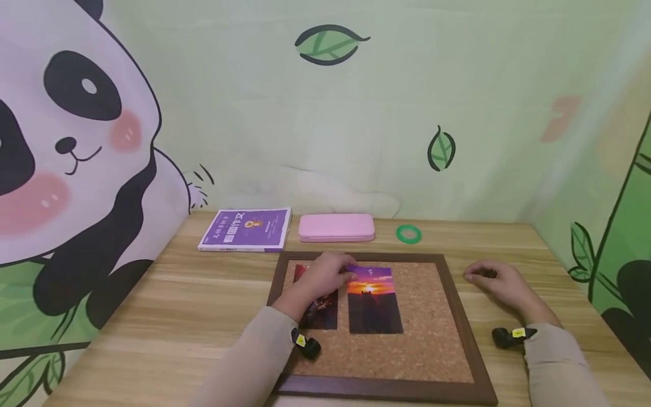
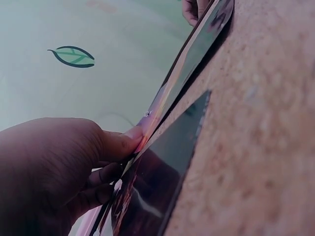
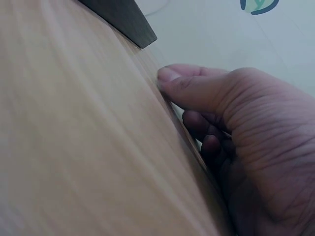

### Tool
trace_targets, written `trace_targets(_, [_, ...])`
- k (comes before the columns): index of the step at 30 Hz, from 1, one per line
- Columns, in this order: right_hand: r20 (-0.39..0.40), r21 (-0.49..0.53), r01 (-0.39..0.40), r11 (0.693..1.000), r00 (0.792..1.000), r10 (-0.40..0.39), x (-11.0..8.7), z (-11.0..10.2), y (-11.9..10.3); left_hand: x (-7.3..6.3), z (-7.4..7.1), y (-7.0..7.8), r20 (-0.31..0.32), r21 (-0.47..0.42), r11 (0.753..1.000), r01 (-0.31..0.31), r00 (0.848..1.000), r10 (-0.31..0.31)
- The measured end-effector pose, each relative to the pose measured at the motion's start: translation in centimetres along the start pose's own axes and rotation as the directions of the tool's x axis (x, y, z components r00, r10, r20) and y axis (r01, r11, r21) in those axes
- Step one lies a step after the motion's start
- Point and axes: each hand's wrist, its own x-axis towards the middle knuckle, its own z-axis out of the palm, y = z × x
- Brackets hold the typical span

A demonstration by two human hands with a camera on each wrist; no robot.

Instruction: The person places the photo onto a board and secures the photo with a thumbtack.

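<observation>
A dark-framed cork board [image 1: 432, 316] lies on the table with two photos on it. My left hand [image 1: 328, 274] reaches over the left photo [image 1: 325, 311] and partly hides it. Thumb and fingers pinch the upper left corner of the sunset photo [image 1: 373, 305]. In the left wrist view, my left hand [image 2: 64, 162] is at that photo's near edge, and the sunset photo [image 2: 197, 54] bows slightly off the cork. Right of the board, my right hand [image 1: 500, 282] rests on the table, fingers loosely curled. Nothing shows between its fingertips in the right wrist view.
Behind the board stand a purple book [image 1: 249, 229], a pink pencil case [image 1: 335, 227] and a green roll of tape [image 1: 408, 233]. The board's brown frame [image 1: 463, 328] forms a raised border. A printed wall cloth [image 1: 356, 141] rises at the table's back edge.
</observation>
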Motion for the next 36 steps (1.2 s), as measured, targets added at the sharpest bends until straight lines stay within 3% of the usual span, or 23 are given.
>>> trace_targets(11, [-0.095, 0.041, 0.01, 0.999, 0.995, -0.006, 0.5, -0.2, 0.0, 0.5, -0.2, -0.2, -0.025, -0.009, 1.0, 0.016, 1.0, -0.016])
trace_targets(18, [-0.091, 0.051, -0.009, 0.999, 0.996, 0.013, 0.5, 0.0, -1.2, 0.0, -0.1, -0.4, -0.037, 0.098, 0.995, -0.003, 0.999, 0.007])
trace_targets(22, [-0.06, 0.069, 0.047, 0.996, 0.997, -0.043, 1.2, 0.1, -4.0, -0.2, 0.2, -0.5, -0.016, 0.19, 0.982, -0.012, 1.0, 0.016])
trace_targets(27, [0.057, 0.121, 0.114, 0.986, 0.991, -0.121, 2.5, 0.5, -9.9, -0.1, 0.4, -0.6, -0.004, 0.221, 0.975, -0.007, 1.0, 0.008])
trace_targets(32, [0.144, 0.166, 0.215, 0.962, 0.96, -0.24, 4.5, 2.7, -15.7, -0.2, 0.4, -0.7, -0.007, 0.219, 0.976, -0.001, 1.0, 0.003])
trace_targets(36, [0.202, 0.229, 0.261, 0.938, 0.93, -0.308, 6.4, 5.6, -17.8, -0.1, 0.5, -0.6, -0.003, 0.22, 0.975, -0.011, 1.0, 0.012])
